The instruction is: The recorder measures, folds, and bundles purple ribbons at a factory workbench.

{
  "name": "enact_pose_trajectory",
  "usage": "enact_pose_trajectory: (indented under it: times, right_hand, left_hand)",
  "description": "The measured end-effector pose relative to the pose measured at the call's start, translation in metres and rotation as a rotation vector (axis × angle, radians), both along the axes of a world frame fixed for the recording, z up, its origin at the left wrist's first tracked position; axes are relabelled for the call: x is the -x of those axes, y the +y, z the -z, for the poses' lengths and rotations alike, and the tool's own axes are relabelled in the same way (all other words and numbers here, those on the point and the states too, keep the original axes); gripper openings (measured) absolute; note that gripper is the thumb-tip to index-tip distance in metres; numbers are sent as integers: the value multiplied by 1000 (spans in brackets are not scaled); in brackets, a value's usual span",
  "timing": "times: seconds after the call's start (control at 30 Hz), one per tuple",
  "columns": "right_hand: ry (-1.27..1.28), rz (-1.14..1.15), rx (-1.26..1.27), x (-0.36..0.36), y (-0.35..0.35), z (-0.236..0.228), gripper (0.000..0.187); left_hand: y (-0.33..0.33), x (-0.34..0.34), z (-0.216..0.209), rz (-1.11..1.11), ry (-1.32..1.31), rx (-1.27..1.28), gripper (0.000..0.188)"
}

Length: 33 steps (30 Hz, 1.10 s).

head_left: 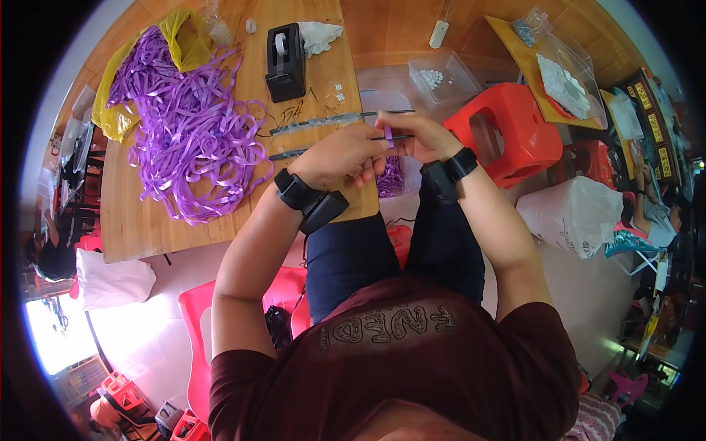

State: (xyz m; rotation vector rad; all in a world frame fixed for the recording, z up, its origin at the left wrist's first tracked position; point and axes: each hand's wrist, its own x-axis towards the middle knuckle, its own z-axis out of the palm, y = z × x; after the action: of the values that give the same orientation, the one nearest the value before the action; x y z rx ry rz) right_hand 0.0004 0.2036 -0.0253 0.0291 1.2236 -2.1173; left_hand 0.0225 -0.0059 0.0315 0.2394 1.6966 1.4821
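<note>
My left hand (347, 153) and my right hand (421, 137) meet just past the right edge of the table, at the nearer of two dark rods. A short piece of purple ribbon (388, 134) shows between their closed fingertips, around or against that rod. The nearer rod (287, 154) is mostly hidden by my left hand. The farther rod (316, 122) lies beyond my hands, fixed to the table with clear tape. Left of my hands spreads a large tangled heap of purple ribbon (191, 140), spilling from a yellow plastic bag (182, 38).
A black tape dispenser (285, 62) stands on the wooden table (136, 228). Below its right edge, a tub (401, 103) holds more purple ribbon. Red stools (515, 110), a clear bin (445, 79) with white pieces and a white sack (570, 214) are to the right.
</note>
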Motion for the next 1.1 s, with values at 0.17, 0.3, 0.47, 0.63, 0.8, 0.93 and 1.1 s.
enact_pose_trajectory:
  times: [0.17,0.3,0.47,0.63,0.8,0.93,1.1]
  right_hand:
    - [7,-17,-8,1,9,17,32]
    - [-30,32,273,0,8,47,33]
    - [-34,-84,570,-3,-10,55,35]
    - [38,43,521,-6,-12,56,29]
    - [52,163,493,-5,48,83,18]
    - [-53,331,173,10,54,96,25]
    - [-87,279,-422,31,55,136,33]
  left_hand:
    - [3,0,-1,-4,10,-6,21]
    - [6,2,-3,20,10,-33,17]
    - [0,3,-1,31,26,9,18]
    - [-13,-3,15,-18,121,-158,27]
    - [-55,-32,-20,-216,538,3,40]
    - [-139,-18,-30,-505,876,316,27]
    - [-215,3,-33,-530,1047,660,26]
